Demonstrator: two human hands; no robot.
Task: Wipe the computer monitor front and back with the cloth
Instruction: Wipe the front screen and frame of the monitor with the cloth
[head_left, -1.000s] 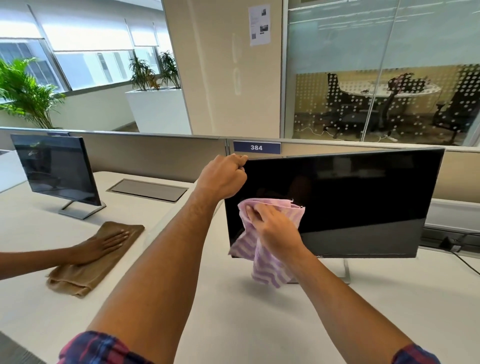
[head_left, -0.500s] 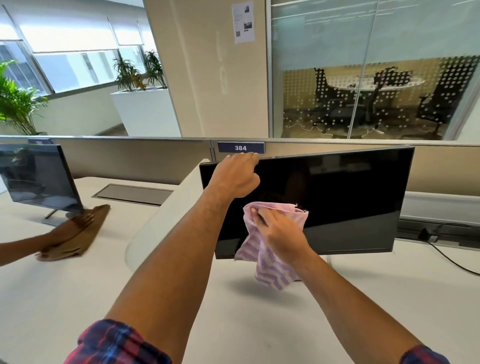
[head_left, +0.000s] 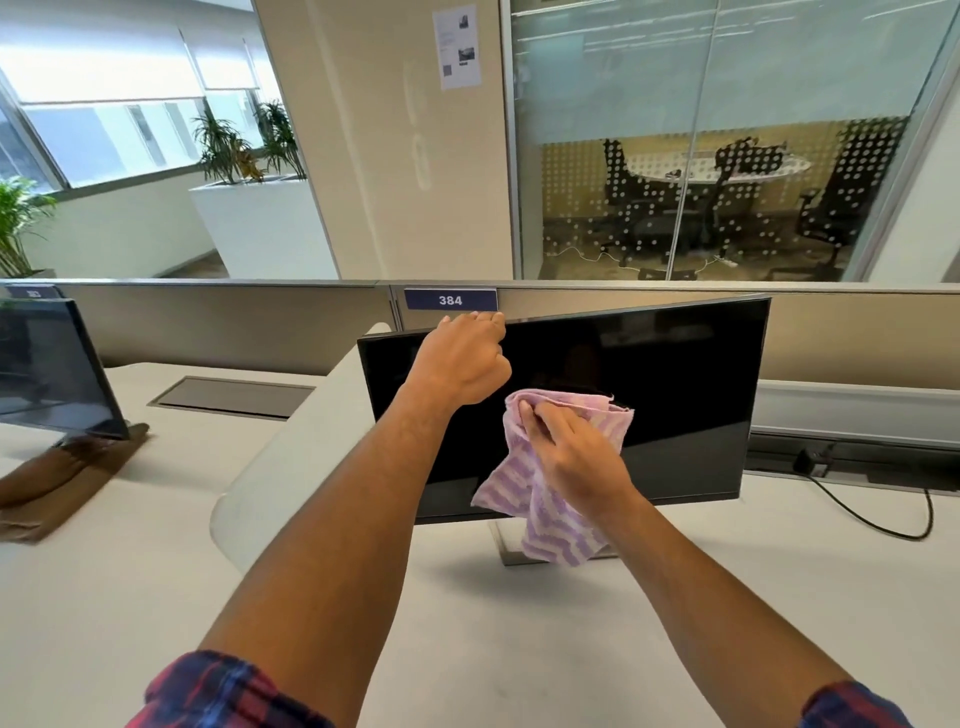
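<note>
While gripping monitor (head_left: 675, 395): cloth (head_left: 550, 499) (screen-pressed).

The monitor (head_left: 649, 395) has a glossy black screen with a thin black frame, and its stand (head_left: 501, 545) is silver-grey. The cloth (head_left: 545, 499) is pale pink with wavy lilac-purple stripes. The sleeves (head_left: 223, 691) on both forearms are plaid in dark red and navy blue. The desk (head_left: 519, 649) is off-white. A brown cloth (head_left: 67, 483) lies at the left under another person's hand, beside a second monitor (head_left: 47, 364) that is also black. The partition (head_left: 234, 322) is beige, and its label (head_left: 450, 300) is navy with white digits. A black cable (head_left: 883, 514) runs over the desk at right. The plants (head_left: 249, 140) are green in a white planter (head_left: 265, 228).
</note>
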